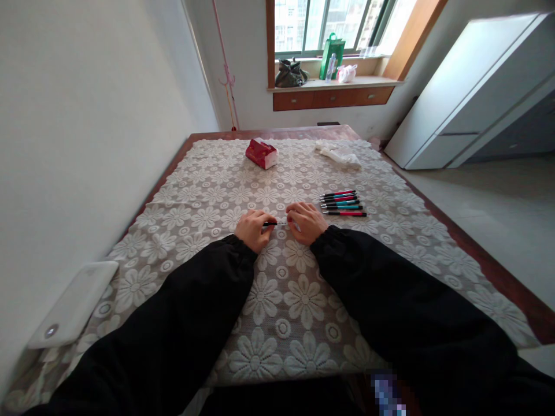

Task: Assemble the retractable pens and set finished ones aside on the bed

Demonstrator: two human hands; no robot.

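Observation:
My left hand [254, 229] is closed in a pinch on a short black pen part [269, 223], held level just above the tablecloth. A thin pale piece [281, 223] shows in the gap between my hands, too small to name. My right hand [306, 222] has its thumb and fingers bent together at the far end of that gap, and what they grip is hidden. Just right of my right hand lie several pens [340, 200] in a row, black with red or teal barrels. One red and black pen [346, 214] lies nearest to me, slightly apart.
A flowered lace cloth [304, 296] covers the table. Toward the far edge lie a red tissue pack [261, 154] and a crumpled white plastic bag [340, 156]. A white device [73, 303] sits at the left edge by the wall. Beyond is a windowsill [303, 85] with bags.

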